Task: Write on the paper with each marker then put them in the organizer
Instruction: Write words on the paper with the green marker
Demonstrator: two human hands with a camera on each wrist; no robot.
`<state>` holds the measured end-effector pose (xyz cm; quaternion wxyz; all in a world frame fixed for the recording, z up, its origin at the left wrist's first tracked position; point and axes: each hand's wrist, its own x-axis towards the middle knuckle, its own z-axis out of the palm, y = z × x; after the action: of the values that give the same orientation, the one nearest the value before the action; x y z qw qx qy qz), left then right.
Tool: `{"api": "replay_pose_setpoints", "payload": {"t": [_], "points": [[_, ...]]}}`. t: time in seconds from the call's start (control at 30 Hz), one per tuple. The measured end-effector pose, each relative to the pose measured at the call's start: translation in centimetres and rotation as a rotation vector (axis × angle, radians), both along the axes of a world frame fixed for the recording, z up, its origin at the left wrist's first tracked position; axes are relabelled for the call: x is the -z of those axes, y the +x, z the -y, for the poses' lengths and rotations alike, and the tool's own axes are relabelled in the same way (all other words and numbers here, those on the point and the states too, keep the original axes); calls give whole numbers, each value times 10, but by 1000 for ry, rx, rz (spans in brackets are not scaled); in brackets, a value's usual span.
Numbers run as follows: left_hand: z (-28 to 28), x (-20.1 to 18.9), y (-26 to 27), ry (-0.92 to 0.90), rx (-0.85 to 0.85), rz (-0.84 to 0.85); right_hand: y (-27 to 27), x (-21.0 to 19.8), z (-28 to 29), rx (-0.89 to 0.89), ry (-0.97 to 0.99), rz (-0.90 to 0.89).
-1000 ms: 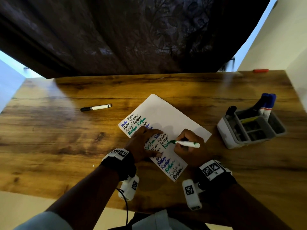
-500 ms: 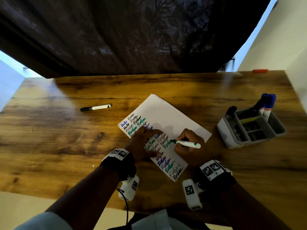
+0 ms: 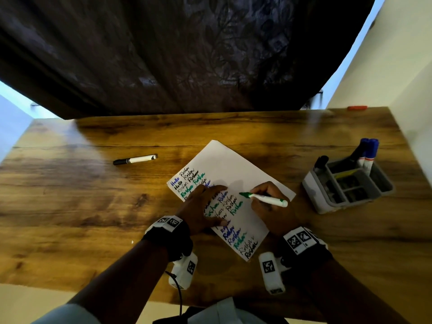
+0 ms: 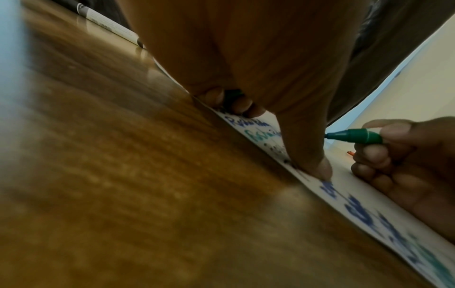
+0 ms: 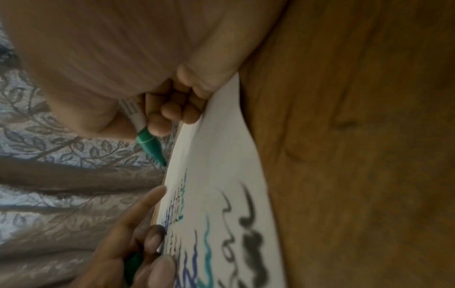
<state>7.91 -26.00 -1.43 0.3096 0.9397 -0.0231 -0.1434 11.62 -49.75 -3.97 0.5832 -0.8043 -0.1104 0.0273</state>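
Note:
A white paper [image 3: 233, 169] with rows of blue, black and green words lies angled on the wooden table [image 3: 70, 195]. My left hand [image 3: 210, 204] rests on its left part, thumb pressed down, fingers curled round a green cap [image 4: 232, 95] that also shows in the right wrist view [image 5: 131, 267]. My right hand [image 3: 259, 194] grips the uncapped green marker [image 3: 266, 198] like a pen. Its tip sits just above the sheet beside the last green word. The grey organizer [image 3: 313, 190] stands to the right and holds two blue markers [image 3: 369, 150] and a black-capped one [image 3: 320, 162].
A capped black marker [image 3: 135, 159] lies on the table, far left of the paper. A small orange object [image 3: 357, 108] sits at the far right corner. A dark curtain [image 3: 187, 54] hangs behind the table. A pale wall rises at the right.
The green marker's tip has finished a green word and lifted slightly up and away from it. My left hand has stayed in place on the paper.

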Motion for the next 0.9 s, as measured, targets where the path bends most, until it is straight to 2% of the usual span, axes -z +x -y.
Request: {"api": "replay_pose_setpoints", "payload": {"t": [0.1, 0.23, 0.37, 0.43, 0.7, 0.9], "points": [[0, -4, -1, -62, -32, -8, 8, 2, 4, -41, -1, -64], [0, -11, 0, -262, -149, -86, 13, -8, 4, -65, -23, -107], [-11, -26, 2, -228, -108, -91, 11, -24, 3, -103, -91, -188], [-19, -36, 2, -231, -93, -74, 7, -37, -1, -79, -73, -159], [-44, -72, -14, -436, -101, 15, -21, -122, -47, -39, 117, -58], [-53, -79, -18, -474, -60, 34, -29, -143, -82, -90, 77, 56]]}}
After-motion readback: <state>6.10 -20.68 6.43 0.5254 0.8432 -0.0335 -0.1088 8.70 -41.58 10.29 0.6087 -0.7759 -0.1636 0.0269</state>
